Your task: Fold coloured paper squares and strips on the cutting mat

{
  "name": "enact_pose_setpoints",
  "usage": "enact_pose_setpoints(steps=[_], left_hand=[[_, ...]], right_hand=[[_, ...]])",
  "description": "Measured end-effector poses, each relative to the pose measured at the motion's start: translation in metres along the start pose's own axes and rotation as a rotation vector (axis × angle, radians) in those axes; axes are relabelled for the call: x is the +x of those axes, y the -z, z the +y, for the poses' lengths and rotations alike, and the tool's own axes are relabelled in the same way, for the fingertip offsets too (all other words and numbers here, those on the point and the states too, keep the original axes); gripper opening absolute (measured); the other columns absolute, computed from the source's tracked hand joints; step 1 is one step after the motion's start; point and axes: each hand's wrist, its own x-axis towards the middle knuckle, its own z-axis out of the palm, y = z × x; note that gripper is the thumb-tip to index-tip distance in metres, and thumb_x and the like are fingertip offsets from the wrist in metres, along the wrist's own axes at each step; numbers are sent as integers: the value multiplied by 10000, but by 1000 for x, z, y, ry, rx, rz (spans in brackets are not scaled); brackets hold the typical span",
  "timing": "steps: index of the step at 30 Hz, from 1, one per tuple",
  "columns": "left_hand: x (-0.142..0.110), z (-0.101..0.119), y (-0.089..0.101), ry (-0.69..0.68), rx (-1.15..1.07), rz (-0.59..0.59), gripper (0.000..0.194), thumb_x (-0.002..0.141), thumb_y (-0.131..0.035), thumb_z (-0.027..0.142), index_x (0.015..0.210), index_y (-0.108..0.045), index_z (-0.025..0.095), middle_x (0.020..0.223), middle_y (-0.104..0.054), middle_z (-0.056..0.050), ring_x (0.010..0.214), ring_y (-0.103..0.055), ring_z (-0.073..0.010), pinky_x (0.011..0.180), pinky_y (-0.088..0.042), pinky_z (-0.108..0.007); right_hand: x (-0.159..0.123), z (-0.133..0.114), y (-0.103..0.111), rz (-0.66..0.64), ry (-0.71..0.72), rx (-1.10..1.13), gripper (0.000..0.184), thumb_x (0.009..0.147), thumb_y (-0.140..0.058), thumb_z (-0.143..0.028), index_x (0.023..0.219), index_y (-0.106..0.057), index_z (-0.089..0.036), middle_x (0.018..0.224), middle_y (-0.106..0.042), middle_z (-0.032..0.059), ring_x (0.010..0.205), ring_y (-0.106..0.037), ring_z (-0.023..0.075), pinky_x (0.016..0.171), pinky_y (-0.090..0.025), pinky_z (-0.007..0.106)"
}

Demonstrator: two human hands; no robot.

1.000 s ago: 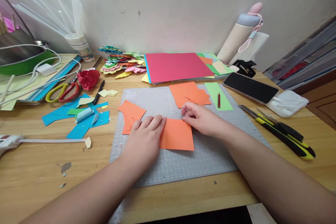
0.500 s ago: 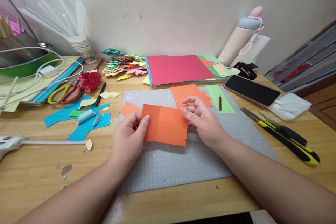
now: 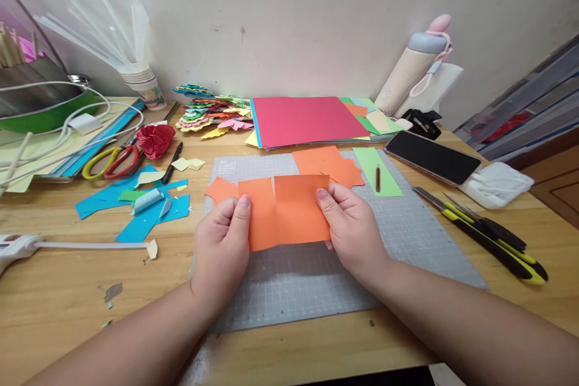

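Observation:
Between both hands, above the grey cutting mat [image 3: 289, 295], is a sheet of orange paper [image 3: 298, 211]. A vertical line runs down it left of its middle, and the paper is split there at the top edge. My left hand [image 3: 224, 232] pinches the left edge, thumb in front. My right hand [image 3: 353, 223] grips the right edge the same way; its other fingers are mostly behind the sheet. More orange paper pieces [image 3: 312, 160] lie on the mat behind. A green paper strip [image 3: 368, 160] with a short pencil [image 3: 378, 178] on it lies to the right.
Right of the mat are a utility knife [image 3: 488, 235], a phone [image 3: 432, 157] and a white case [image 3: 497, 184]. Blue paper scraps [image 3: 154, 208], scissors [image 3: 113, 160] and a black pen [image 3: 172, 163] lie left. A red sheet [image 3: 307, 120] tops a stack by the wall.
My right hand has closed on the right edge, where its fingers were looser at the top corner. The orange paper is now more level and has come apart at the top of the line.

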Motion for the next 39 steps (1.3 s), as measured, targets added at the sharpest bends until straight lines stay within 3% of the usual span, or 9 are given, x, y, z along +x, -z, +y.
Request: enact_pose_setpoints(steps=[6,11,15,21,25,29,32,34,39], left_hand=[[23,-2,15,14,118,230,393,907,-433,407,569,-417,207,508,-390,42,461,-359,-112,439,-271,-251],[53,-16,28,-54,581,63,308,825,-526,410,596,-487,208,606,-505,4,600,-479,-176,539,-334,-293],[51,-16,25,-291,675,217,185,733,-643,324,818,-523,210,852,-540,-34,858,-511,-234,753,-398,-376],[18,-6,7,-287,171,-301,180,820,-577,324,951,-512,219,896,-565,-19,789,-511,-156,700,-433,-298],[12,-8,2,-254,51,-386,76,829,-569,272,800,-544,207,805,-583,-8,736,-521,-145,682,-441,-295],[13,-8,6,-307,44,-172,62,842,-549,214,785,-525,213,790,-604,-1,747,-568,-151,684,-458,-297],[14,-5,12,-589,224,58,110,802,-594,134,836,-548,227,806,-602,7,779,-571,-158,725,-444,-320],[14,-4,14,-767,376,67,155,788,-606,98,852,-575,235,808,-601,7,776,-560,-161,726,-413,-337],[10,-3,10,-853,609,-210,99,851,-568,159,802,-609,234,809,-640,9,768,-535,-158,699,-350,-338]], right_hand=[[20,4,11,183,69,199,249,876,-488,-485,831,-511,-241,684,-494,-22,432,-391,80,313,-305,204],[23,5,10,0,-62,290,294,849,-538,-468,708,-477,-217,587,-505,-46,415,-464,82,355,-363,203],[20,4,6,-151,-238,400,214,795,-639,-370,760,-511,-202,576,-602,-41,469,-611,109,404,-408,183],[10,0,1,-356,-408,669,152,790,-666,-287,890,-627,-181,859,-701,24,814,-707,170,710,-562,265],[1,1,-4,-578,-404,604,259,839,-612,-337,1062,-611,-205,1055,-672,57,905,-683,164,795,-547,289],[6,4,-3,-390,-144,410,365,813,-618,-329,1133,-450,-277,1168,-572,54,889,-648,167,758,-538,342],[9,5,3,-48,183,151,373,792,-577,-218,1103,-383,-293,1154,-500,48,923,-579,167,812,-495,373],[6,1,7,77,422,-78,359,788,-529,-157,1097,-399,-286,1123,-486,61,953,-532,190,861,-451,408],[-9,-11,10,-205,812,-698,229,793,-568,-179,1002,-503,-247,1056,-539,81,974,-501,251,833,-402,428]])
